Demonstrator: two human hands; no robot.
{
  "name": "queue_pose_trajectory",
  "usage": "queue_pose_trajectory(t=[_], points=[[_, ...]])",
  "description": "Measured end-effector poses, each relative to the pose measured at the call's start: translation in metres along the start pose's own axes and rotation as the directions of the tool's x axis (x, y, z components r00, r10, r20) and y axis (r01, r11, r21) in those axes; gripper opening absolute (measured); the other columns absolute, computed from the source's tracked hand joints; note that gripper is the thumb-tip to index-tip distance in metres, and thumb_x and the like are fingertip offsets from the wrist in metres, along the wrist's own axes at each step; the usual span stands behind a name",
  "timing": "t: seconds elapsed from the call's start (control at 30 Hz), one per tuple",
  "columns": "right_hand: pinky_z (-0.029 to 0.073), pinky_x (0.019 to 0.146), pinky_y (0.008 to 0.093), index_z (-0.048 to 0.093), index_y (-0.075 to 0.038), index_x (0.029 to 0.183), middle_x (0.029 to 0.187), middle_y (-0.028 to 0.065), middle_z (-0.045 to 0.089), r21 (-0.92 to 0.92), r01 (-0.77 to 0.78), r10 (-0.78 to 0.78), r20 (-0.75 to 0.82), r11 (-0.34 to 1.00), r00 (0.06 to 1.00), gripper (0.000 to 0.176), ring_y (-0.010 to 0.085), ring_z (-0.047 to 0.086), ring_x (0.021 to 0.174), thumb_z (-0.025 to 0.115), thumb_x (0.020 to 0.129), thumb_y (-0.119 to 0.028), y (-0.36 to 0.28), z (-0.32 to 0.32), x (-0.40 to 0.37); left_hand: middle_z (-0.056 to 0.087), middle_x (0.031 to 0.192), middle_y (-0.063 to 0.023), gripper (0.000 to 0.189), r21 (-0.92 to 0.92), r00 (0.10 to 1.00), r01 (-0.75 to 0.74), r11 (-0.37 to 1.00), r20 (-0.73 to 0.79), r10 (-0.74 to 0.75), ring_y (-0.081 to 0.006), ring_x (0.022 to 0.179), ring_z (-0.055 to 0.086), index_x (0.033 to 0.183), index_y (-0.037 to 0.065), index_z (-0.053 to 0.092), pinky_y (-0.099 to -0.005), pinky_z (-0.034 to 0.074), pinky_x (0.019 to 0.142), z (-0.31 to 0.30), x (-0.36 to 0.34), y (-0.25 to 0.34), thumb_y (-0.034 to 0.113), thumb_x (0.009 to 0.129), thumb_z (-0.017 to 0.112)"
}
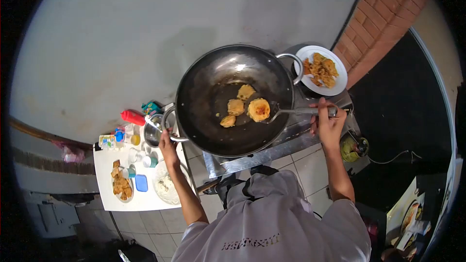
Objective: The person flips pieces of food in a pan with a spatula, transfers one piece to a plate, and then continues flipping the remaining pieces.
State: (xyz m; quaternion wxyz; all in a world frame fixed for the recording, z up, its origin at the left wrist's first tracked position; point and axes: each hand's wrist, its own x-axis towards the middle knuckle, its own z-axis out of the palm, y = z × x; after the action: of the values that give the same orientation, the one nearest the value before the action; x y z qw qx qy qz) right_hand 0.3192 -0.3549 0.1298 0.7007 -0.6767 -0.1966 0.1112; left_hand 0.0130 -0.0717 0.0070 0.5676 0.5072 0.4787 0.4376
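Grey concrete wall [121,34] up top, a brick column [383,14] in the right corner and pale tiled floor [145,223] below. The steel stove [291,140] sits in the middle with a big black wok [213,116] on it. Just left is a small white desk [104,165] crowded with a red bottle [132,117], a metal bowl [152,133] and some fried pieces [121,184]. The left hand [167,144] is clenched round the wok's near loop handle, arm reaching straight up from the body. The right hand [327,121] grips the end of a long metal spatula [291,111] with the forearm raised – its head is under the biggest fritter [258,109], mid-wok, with three smaller fritters [236,106] beside it in the oil. Behind the right hand, past the wok's far handle, a white plate [342,75] holds fried ones.
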Motion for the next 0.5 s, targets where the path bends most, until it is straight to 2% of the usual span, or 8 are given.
queue_pose_trajectory(t=[0.17, 0.23, 0.3, 0.37, 0.4, 0.5], points=[[0.033, 0.030, 0.0222, 0.060, 0.006, 0.070, 0.044, 0.0057, 0.049, -0.041, 0.055, -0.061, -0.150, 0.998, 0.987, 0.037, 0.0104, 0.045, 0.031, 0.052, 0.091, -0.023, -0.019, -0.037, 0.023, 0.051, 0.074, 0.0022, 0.036, -0.069, 0.999, -0.003, 0.998, -0.040, 0.000, -0.0060, 0.070, 0.048, 0.101, 0.008, 0.059, -0.0207, 0.041, 0.063, -0.001, 0.005, -0.009, 0.041, 0.092, 0.048], [0.033, 0.029, 0.0223, 0.060, 0.006, 0.070, 0.045, 0.0059, 0.050, -0.123, 0.123, -0.149, -0.237, 0.985, 0.960, 0.035, 0.0107, 0.045, 0.031, 0.053, 0.091, -0.022, -0.020, -0.057, 0.038, 0.051, 0.074, 0.0017, 0.038, -0.071, 1.000, -0.022, 0.997, -0.010, 0.021, -0.0064, 0.070, 0.049, 0.101, 0.008, 0.060, -0.0207, 0.041, 0.063, -0.004, 0.009, -0.012, 0.042, 0.091, 0.048], [0.032, 0.029, 0.0227, 0.060, 0.006, 0.070, 0.046, 0.0064, 0.051, -0.121, 0.112, -0.140, -0.263, 0.986, 0.955, 0.035, 0.0109, 0.045, 0.032, 0.053, 0.090, -0.022, -0.023, -0.073, 0.050, 0.051, 0.075, 0.0010, 0.040, -0.036, 1.000, -0.002, 0.999, -0.027, 0.001, -0.0072, 0.071, 0.049, 0.103, 0.008, 0.060, -0.0219, 0.041, 0.064, -0.006, 0.010, -0.013, 0.045, 0.091, 0.049], [0.030, 0.028, 0.0234, 0.059, 0.005, 0.069, 0.046, 0.0068, 0.051, -0.171, 0.175, -0.216, -0.262, 0.970, 0.941, 0.034, 0.0109, 0.045, 0.032, 0.053, 0.090, -0.021, -0.023, -0.087, 0.064, 0.051, 0.076, -0.0006, 0.044, -0.036, 1.000, -0.009, 0.999, -0.018, 0.009, -0.0090, 0.073, 0.049, 0.107, 0.008, 0.060, -0.0240, 0.041, 0.067, -0.009, 0.012, -0.017, 0.047, 0.090, 0.049], [0.030, 0.028, 0.0241, 0.058, 0.004, 0.068, 0.047, 0.0066, 0.052, -0.259, 0.215, -0.292, -0.311, 0.942, 0.904, 0.032, 0.0106, 0.045, 0.032, 0.053, 0.089, -0.019, -0.007, -0.101, 0.079, 0.051, 0.077, -0.0008, 0.044, -0.034, 1.000, -0.004, 0.999, -0.024, 0.003, -0.0092, 0.074, 0.049, 0.107, 0.008, 0.060, -0.0241, 0.041, 0.068, -0.012, 0.014, -0.019, 0.047, 0.090, 0.049], [0.028, 0.027, 0.0213, 0.059, 0.004, 0.068, 0.045, 0.0041, 0.049, -0.264, 0.151, -0.240, -0.348, 0.953, 0.906, 0.034, 0.0084, 0.043, 0.031, 0.052, 0.091, -0.021, -0.012, -0.105, 0.091, 0.050, 0.075, 0.0014, 0.042, -0.070, 0.998, -0.014, 0.997, -0.067, 0.009, -0.0077, 0.070, 0.048, 0.107, 0.008, 0.060, -0.0238, 0.040, 0.067, -0.004, 0.008, -0.012, 0.045, 0.090, 0.049]])
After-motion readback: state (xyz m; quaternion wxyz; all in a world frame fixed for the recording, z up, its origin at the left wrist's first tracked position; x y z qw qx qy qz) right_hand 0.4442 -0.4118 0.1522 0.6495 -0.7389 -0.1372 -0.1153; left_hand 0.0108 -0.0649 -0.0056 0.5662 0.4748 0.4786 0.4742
